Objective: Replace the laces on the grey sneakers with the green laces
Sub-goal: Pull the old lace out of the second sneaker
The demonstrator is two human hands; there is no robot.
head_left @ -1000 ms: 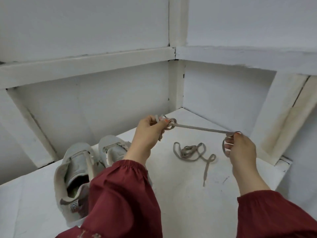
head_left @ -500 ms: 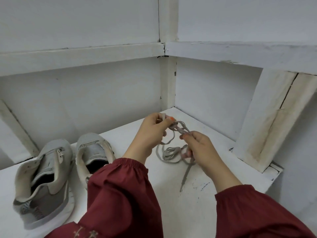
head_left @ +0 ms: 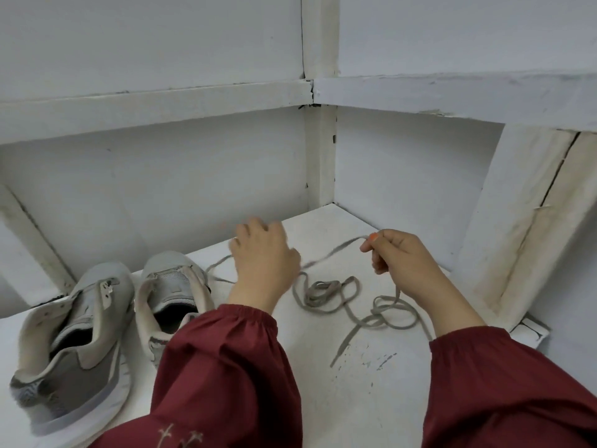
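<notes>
The right hand (head_left: 407, 268) pinches a grey lace (head_left: 339, 248) by its end at 2 o'clock. The blurred left hand (head_left: 265, 263) lies over the strand, and whether it grips cannot be told. The grey sneakers (head_left: 80, 350) stand at 8 o'clock.

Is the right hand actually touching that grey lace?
Touching. The head view shows the right hand pinching the lace between thumb and forefinger, with the strand running straight out from that pinch.
</notes>
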